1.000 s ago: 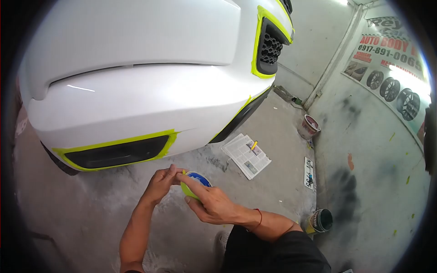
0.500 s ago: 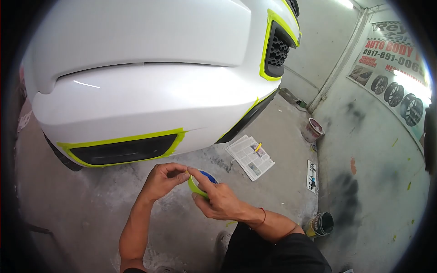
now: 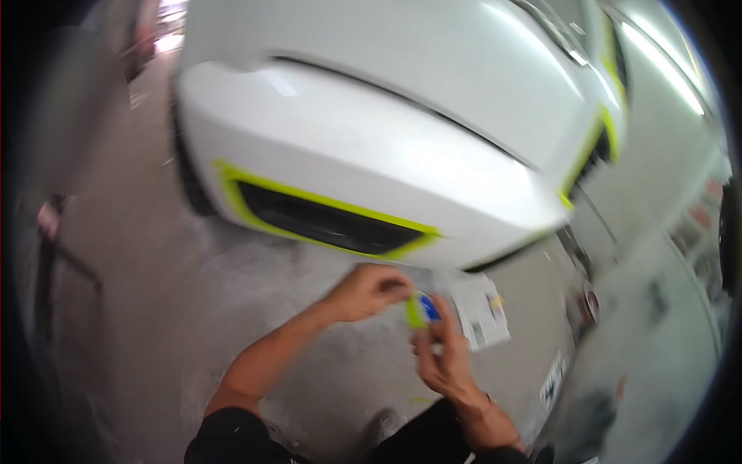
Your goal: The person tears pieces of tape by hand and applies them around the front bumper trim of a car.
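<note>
My right hand holds a roll of yellow-green masking tape with a blue inner face, its fingers around the side. My left hand is closed in a pinch at the roll's upper left edge, on the tape; motion blur hides how much tape is between the fingertips. Just beyond both hands is the white car bumper. A black insert low in the bumper is bordered by strips of the same yellow-green tape.
Newspaper sheets with a small yellow object lie on the floor right of my hands. Further right are a bucket, a licence plate and the wall. More tape edges the grille at the car's right.
My view has swung left, so the car and newspaper sit differently in it. Both hands have moved along the bumper with the tape roll, and my right hand has turned more upright.
</note>
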A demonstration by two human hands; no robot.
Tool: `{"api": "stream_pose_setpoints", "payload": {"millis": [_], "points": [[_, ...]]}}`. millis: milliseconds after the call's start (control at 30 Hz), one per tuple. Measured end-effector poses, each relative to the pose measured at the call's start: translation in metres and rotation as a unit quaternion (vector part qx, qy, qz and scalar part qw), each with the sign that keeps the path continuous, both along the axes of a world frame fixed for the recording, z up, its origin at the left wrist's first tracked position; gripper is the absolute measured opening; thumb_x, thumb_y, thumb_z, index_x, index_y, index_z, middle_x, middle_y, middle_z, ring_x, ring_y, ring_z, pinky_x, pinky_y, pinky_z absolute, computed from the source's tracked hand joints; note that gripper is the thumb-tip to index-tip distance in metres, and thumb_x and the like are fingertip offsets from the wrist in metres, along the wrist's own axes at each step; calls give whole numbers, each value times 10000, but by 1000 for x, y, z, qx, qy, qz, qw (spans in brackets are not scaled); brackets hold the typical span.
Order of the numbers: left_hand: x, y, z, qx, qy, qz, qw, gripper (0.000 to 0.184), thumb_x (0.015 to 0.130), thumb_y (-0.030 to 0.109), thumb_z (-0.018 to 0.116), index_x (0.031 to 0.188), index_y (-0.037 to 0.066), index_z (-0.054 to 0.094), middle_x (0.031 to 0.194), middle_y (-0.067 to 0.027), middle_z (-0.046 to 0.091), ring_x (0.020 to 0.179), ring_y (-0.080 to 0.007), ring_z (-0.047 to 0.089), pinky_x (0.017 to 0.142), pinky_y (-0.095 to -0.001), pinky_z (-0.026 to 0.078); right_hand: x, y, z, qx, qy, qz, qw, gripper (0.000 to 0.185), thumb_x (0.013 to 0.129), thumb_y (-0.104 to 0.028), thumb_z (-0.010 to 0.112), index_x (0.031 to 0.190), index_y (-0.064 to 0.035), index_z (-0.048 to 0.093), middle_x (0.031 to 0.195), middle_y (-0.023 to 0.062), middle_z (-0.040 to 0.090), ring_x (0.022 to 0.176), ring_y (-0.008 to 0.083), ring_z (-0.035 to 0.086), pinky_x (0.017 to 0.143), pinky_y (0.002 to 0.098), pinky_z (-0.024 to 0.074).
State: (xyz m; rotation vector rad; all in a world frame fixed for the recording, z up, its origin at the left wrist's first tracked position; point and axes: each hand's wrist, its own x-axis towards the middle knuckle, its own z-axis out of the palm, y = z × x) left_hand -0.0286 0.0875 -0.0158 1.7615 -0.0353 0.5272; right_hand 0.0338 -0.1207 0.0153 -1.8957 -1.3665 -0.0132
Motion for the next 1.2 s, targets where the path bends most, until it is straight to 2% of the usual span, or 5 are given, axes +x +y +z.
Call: {"api": "stream_pose_setpoints", "payload": {"millis": [133,200,400,667,1200], "points": [[-4,0,8,0,-81,41,996,178,926,150,713,1024,2,703,849,-54,708,796,-94,643,758,-291,532,-10,2,5,-16,51,17,998,559,1003,-77,494,1504,41,274,664,47,603,556,111,551,560,278,465],[-12,-3,18,1,-51,-7,999,179,918,149,716,1021,3,703,856,-65,718,798,-131,669,762,-306,533,-11,2,8,-33,41,3,999,550,1019,-101,472,1508,40,263,660,44,597,553,102,541,559,263,453],[-16,0,20,60,-52,12,997,191,896,176,718,980,5,709,856,-115,723,808,-222,705,744,-349,537,-9,4,1,-16,59,-48,997,558,1029,-122,465,1518,30,245,641,19,570,536,78,489,537,239,412],[-27,0,24,75,-63,69,993,177,882,190,715,940,23,708,820,-103,712,769,-236,693,717,-364,519,-16,9,-5,-14,-7,-19,1000,560,1037,-119,444,1518,33,200,628,7,553,531,65,471,517,228,385],[-14,-12,18,90,-79,66,991,173,898,203,698,935,34,692,784,-105,700,745,-267,681,692,-384,496,-7,-2,-11,0,41,-36,999,554,1042,-102,440,1527,12,200,636,-2,537,521,51,455,493,213,372]]}}
